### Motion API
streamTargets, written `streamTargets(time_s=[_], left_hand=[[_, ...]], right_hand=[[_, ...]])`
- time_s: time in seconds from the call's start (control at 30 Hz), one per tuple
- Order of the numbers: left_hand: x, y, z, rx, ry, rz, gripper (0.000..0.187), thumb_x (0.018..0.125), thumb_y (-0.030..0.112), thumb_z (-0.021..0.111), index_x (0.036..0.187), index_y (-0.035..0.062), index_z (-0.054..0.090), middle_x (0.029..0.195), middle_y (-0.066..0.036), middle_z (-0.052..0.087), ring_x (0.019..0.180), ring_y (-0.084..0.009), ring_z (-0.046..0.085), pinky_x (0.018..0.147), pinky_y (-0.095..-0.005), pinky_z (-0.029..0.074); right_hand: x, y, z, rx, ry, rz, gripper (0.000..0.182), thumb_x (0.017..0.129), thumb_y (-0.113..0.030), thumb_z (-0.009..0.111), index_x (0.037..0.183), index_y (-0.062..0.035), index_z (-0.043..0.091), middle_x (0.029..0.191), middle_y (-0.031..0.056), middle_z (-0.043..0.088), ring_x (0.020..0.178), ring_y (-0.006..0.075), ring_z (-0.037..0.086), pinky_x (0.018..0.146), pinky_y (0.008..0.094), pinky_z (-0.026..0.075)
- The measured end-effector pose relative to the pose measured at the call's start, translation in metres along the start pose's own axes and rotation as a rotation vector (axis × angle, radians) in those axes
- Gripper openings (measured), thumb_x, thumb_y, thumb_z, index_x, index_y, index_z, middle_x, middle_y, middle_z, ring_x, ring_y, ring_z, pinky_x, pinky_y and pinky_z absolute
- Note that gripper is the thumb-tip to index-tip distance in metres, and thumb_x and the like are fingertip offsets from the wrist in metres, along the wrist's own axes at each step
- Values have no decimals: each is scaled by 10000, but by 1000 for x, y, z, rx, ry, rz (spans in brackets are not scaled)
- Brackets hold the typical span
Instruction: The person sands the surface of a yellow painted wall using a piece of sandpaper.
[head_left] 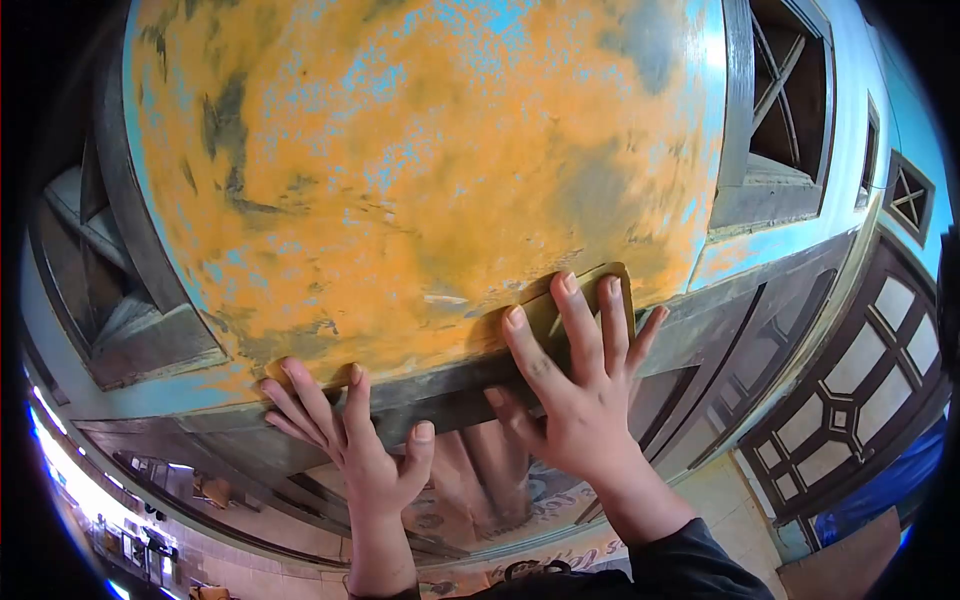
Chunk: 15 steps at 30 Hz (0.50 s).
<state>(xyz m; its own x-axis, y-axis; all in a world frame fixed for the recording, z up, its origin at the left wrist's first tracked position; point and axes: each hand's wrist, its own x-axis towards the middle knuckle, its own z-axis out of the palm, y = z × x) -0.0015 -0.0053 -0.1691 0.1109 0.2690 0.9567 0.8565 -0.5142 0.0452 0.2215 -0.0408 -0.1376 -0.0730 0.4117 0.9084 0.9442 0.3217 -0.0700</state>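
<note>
A wall panel point(400, 220) with patchy orange and light blue paint and grey worn spots fills the upper middle. My right hand point(585, 400) lies with fingers spread over a flat, thin sanding-type pad point(617, 275), pressed against the panel's lower right edge. Fingertips of my left hand point(365, 450) rest at the panel's lower edge, fingers apart and nothing held. Under both hands runs a dark wooden ledge point(440, 390), with a glossy reflecting surface point(480, 470) below it.
Dark-framed openings with crossed bars flank the panel on the left point(150, 330) and right point(735, 205). A panelled door point(850, 390) stands at the far right, near a blue covering point(885, 485) and a brown board point(845, 560). Tiled floor shows at lower left.
</note>
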Motion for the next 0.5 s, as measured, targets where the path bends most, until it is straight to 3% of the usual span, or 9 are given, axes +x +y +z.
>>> streamTargets(time_s=[0.37,0.47,0.5], left_hand=[[-2,0,1,-2,0,-13,682,969,573,553,1478,121,505,1677,-299,135,1543,-544,-29,1144,-717,-111],[0,0,-3,60,-41,18,736,989,554,516,1564,117,373,1694,-280,81,1555,-515,-41,1162,-697,-93],[0,0,-2,40,-26,7,718,980,559,533,1539,122,416,1689,-286,97,1552,-523,-41,1156,-703,-101]], right_hand=[[-6,-6,3,12,-32,13,620,882,-446,704,1471,-313,562,1638,103,345,1546,417,162,1150,736,-127],[-12,-4,5,18,-40,7,624,879,-443,707,1472,-314,560,1638,102,345,1545,414,170,1151,735,-126],[-13,-3,6,22,-44,1,625,878,-442,707,1472,-314,560,1638,101,345,1544,413,172,1151,735,-126]])
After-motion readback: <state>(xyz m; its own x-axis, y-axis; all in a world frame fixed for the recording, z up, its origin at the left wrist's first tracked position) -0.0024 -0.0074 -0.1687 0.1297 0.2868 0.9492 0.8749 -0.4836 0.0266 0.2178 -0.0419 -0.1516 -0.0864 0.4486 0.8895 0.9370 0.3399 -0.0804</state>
